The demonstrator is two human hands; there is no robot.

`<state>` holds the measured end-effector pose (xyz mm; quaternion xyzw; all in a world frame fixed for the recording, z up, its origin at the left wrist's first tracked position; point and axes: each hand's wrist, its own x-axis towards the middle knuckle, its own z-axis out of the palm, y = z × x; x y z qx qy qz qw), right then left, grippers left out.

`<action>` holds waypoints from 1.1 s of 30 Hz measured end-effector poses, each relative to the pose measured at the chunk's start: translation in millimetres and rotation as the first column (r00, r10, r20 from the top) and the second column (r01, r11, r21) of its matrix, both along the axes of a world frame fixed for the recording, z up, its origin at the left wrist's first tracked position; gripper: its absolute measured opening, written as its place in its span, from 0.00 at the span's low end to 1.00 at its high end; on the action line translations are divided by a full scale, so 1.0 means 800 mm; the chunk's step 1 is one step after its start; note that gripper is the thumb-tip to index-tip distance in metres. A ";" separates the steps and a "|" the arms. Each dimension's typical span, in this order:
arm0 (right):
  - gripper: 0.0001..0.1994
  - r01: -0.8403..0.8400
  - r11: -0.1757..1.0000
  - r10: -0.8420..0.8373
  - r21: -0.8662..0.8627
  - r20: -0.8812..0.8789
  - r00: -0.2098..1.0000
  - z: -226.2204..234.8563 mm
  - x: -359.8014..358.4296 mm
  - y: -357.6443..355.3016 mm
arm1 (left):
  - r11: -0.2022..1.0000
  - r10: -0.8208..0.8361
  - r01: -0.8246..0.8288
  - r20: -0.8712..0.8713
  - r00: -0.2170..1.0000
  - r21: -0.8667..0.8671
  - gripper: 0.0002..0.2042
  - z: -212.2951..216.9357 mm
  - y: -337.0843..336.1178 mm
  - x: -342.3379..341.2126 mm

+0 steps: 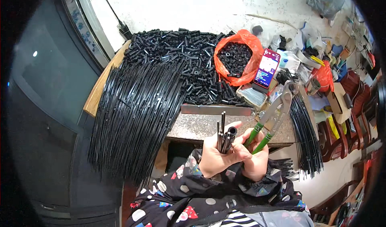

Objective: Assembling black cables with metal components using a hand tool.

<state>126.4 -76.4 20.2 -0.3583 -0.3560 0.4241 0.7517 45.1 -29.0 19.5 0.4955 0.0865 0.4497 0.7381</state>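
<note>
My left hand (219, 158) is closed around a bundle of thin black rods (223, 126), whose ends stick up above the fingers. Among them a thicker black tube (233, 131) shows its round open end. Close against it, my right hand (255, 162) grips the green handles of a pair of metal pliers (277, 110). The pliers' silver head points up and to the right, away from me. Both hands are just in front of the table's near edge, and the fingers partly hide where the rods run down.
Short black tubes (173, 46) heap over the table. Long black rods (136, 114) hang over its left front; another bundle (305, 134) lies at right. A red plastic bag (219, 66) holds black parts beside a lit phone (267, 69). A metal bar (215, 110) borders the heap.
</note>
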 end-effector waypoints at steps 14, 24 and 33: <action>0.11 -0.017 1.000 0.019 -0.012 0.187 0.982 -0.004 0.008 0.006 | 0.961 -0.195 0.218 -0.143 0.970 0.170 0.34 0.008 0.022 -0.014; 0.14 -0.472 0.599 0.783 -0.647 0.348 0.516 -0.006 0.049 -0.046 | 0.992 0.087 -0.068 -0.186 0.979 0.107 0.30 0.011 0.065 -0.054; 0.25 -0.798 0.382 0.815 -0.466 -0.237 0.528 0.019 0.044 -0.038 | 0.950 0.269 -0.186 -0.354 0.896 0.250 0.16 0.023 0.038 -0.047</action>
